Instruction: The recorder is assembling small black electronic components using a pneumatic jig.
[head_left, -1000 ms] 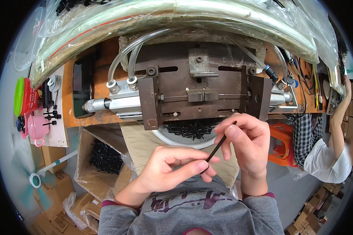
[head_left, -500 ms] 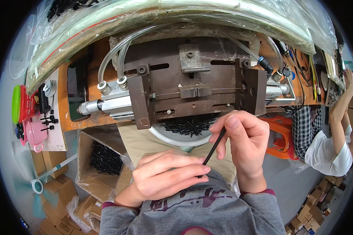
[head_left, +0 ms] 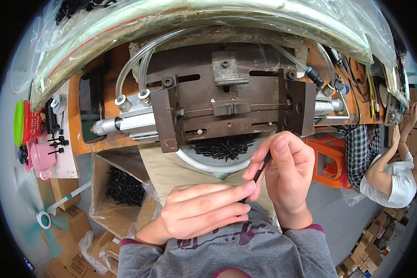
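Observation:
Above my lap, a thin black rod (head_left: 261,170) slants between my two hands. Thumb and fingers of my right hand (head_left: 289,173) pinch its upper end. My left hand (head_left: 204,211) has its fingers pressed together around the lower end, and most of that end is hidden behind them. Just beyond the hands, a white basin (head_left: 190,160) holds many similar black pieces (head_left: 224,147). A brown metal fixture (head_left: 208,125) stands past it on the bench, with a small block (head_left: 231,108) at its middle and a thin wire or rod running across.
Air cylinders (head_left: 141,123) with clear hoses (head_left: 125,76) flank the fixture. At lower left is a cardboard box (head_left: 102,204) of black pieces; a pink cup (head_left: 42,157) stands on the left table. An orange stool (head_left: 326,162) and a co-worker (head_left: 389,180) are at right.
My left hand has shifted slightly up and right, closer to my right hand. Less of the rod shows between them. The co-worker's arms have moved.

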A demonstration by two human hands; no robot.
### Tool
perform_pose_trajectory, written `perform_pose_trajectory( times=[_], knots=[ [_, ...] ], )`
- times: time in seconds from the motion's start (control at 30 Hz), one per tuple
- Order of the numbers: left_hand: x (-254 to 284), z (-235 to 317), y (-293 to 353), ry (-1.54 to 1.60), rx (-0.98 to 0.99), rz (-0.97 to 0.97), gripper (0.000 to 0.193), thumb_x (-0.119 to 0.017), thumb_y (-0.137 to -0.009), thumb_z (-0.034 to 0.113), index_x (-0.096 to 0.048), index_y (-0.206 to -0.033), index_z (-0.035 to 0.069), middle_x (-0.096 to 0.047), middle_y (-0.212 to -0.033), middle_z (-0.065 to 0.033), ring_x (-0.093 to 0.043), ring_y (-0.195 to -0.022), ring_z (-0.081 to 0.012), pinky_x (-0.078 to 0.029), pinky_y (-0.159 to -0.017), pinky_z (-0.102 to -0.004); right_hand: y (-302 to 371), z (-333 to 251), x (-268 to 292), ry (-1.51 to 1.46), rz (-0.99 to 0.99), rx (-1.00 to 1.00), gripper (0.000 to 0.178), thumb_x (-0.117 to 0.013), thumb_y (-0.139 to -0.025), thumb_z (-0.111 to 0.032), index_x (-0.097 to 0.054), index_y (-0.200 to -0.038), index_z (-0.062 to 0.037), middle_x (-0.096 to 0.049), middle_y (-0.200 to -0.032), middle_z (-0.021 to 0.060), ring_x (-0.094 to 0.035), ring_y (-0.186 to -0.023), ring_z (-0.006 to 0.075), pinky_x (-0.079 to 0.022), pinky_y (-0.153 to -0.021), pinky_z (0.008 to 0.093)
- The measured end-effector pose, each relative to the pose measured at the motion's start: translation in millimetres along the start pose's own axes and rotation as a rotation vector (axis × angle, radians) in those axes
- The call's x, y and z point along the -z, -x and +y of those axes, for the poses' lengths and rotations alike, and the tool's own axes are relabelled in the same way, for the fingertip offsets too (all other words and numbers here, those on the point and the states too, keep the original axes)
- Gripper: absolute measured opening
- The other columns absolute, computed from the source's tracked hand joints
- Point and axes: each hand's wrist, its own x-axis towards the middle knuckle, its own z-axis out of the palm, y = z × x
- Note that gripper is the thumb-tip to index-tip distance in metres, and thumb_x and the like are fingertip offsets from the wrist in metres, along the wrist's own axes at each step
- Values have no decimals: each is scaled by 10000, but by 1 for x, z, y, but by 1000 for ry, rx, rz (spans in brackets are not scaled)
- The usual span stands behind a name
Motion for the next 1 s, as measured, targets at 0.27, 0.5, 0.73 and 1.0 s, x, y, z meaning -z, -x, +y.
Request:
perform_pose_trajectory(
  times=[0.27, 0.5, 0.73, 1.0],
  knots=[
    [2, 3, 1, 23, 29, -25, 376, -895, -639, 106, -748, -977, 31, -699, -1153, -149, -722, -851, -205, -604, -673, -282, 2, 0, -1, 10, -5, 2, 363, -481, -1057, -240, -611, -931, 73, -682, -768, 190, -657, -523, 186, -520, -471, 258],
    [5, 4, -1, 21, 33, -54, 388, -895, -637, 96, -749, -991, 34, -694, -1167, -138, -719, -860, -206, -607, -681, -285, 2, 1, -2, 33, -14, 22, 350, -490, -1053, -220, -618, -939, 85, -682, -771, 190, -656, -526, 187, -528, -470, 265],
    [8, 3, 0, 40, 57, -38, 395, -899, -628, 93, -750, -989, 31, -702, -1149, -130, -716, -867, -208, -606, -708, -292, 3, 3, -4, 35, -61, 89, 295, -501, -1043, -153, -623, -960, 102, -687, -794, 195, -667, -553, 192, -544, -477, 268],
    [10, 3, 1, 67, 86, -30, 367, -899, -625, 93, -756, -956, 24, -709, -1121, -143, -712, -866, -209, -602, -719, -291, 1, 5, -2, 35, -118, 108, 268, -499, -1035, -107, -627, -963, 117, -691, -822, 203, -683, -577, 208, -556, -478, 272]
  ],
)
